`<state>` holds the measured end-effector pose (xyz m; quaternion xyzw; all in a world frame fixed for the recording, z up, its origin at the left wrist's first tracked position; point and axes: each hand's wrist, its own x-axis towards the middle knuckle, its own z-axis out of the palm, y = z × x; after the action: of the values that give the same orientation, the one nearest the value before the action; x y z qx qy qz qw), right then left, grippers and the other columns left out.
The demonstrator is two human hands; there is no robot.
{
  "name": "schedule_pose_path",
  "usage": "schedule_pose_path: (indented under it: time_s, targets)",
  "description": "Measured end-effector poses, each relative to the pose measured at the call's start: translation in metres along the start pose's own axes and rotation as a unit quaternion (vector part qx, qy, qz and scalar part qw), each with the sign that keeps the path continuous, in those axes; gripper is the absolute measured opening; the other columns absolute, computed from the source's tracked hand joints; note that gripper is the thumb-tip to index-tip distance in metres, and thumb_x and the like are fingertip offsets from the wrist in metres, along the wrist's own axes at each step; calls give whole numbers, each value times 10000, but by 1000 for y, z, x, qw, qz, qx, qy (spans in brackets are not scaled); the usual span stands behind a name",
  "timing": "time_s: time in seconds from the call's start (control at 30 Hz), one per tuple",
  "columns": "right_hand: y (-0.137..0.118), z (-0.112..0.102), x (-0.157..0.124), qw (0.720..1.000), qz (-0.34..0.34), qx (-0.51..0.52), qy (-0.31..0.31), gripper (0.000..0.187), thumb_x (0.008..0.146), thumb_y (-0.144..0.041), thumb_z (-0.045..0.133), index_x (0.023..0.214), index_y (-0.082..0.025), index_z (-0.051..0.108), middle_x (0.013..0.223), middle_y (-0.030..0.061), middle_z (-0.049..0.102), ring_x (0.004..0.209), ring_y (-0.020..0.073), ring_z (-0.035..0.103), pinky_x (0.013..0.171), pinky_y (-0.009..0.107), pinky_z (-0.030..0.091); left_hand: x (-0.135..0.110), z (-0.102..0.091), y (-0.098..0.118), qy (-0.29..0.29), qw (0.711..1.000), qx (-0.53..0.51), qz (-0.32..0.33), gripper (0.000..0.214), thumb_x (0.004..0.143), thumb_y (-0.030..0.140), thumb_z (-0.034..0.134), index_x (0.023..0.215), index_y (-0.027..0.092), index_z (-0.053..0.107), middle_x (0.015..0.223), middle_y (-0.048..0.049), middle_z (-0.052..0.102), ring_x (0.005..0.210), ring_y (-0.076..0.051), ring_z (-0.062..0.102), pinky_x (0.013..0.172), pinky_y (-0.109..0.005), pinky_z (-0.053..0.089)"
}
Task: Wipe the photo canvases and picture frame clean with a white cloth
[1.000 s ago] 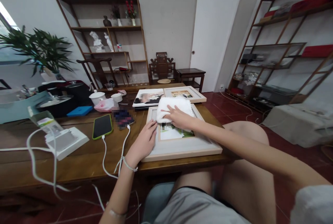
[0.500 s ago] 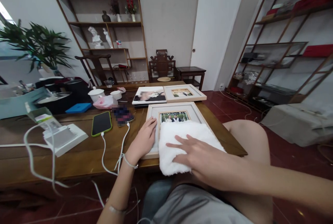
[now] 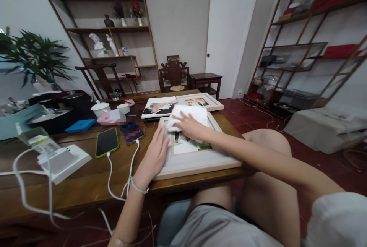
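Note:
A large picture frame (image 3: 197,163) with a pale wood border lies flat on the wooden table (image 3: 86,178) in front of me. My right hand (image 3: 191,126) presses a folded white cloth (image 3: 187,115) onto the far part of the frame's glass, fingers spread flat over it. My left hand (image 3: 155,155) rests flat on the frame's left edge with fingers stretched out, holding it steady. The photo under the glass is partly hidden by the cloth and hand.
Two more framed pictures (image 3: 200,101) lie beyond. A green-cased phone (image 3: 106,142) on a white cable, a second phone, a white box (image 3: 61,159), cups and a pink bag sit left. Shelves, chairs, a plant and a door stand behind.
My right hand slid the cloth from the frame's near edge back up to its far end. My left hand stayed on the left edge, now lying flatter.

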<state>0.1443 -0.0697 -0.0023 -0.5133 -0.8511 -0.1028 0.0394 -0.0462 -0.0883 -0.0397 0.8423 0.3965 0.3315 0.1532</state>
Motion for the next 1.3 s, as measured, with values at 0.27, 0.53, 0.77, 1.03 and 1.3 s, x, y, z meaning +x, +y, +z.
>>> schedule_pose_path:
  time_s: [0.27,0.53,0.77,1.03,1.3]
  targets:
    - [-47,-21,-42,983,-172,63,-32,461,737,26,406,1117,-155,594,1397,100,399,1258,368,336,926,586,370,1,4,-3,83,996,-20,-5,514,937,391,271,1397,162,288,1487,-99,267,1368,-173,227,1128,-374,181]
    - [-31,-44,-102,982,-124,117,-81,474,702,38,416,1053,-203,623,1385,44,433,1315,298,282,1021,534,280,2,0,1,-21,998,51,19,439,892,353,399,1226,93,519,1441,-159,342,1332,-239,314,1087,-379,279]
    - [13,-56,-156,984,15,144,-100,515,644,39,411,1009,-246,637,1262,47,553,1296,302,328,1043,587,200,5,1,-1,-62,995,60,50,363,881,317,415,1156,149,581,1294,-102,547,1309,-237,348,1068,-394,323]
    - [81,-62,-116,878,229,343,242,375,743,-295,612,1085,-158,543,1010,107,642,815,267,622,658,411,530,7,1,-1,-75,992,80,56,413,874,315,422,1189,88,561,1337,-150,487,1288,-250,384,1074,-403,313]
    - [46,-40,-13,943,18,72,326,475,702,27,421,1142,-128,513,1058,137,593,972,247,528,812,383,422,6,-1,1,-69,993,83,55,357,871,289,441,1132,102,599,1309,-141,523,1277,-244,406,1064,-389,330]
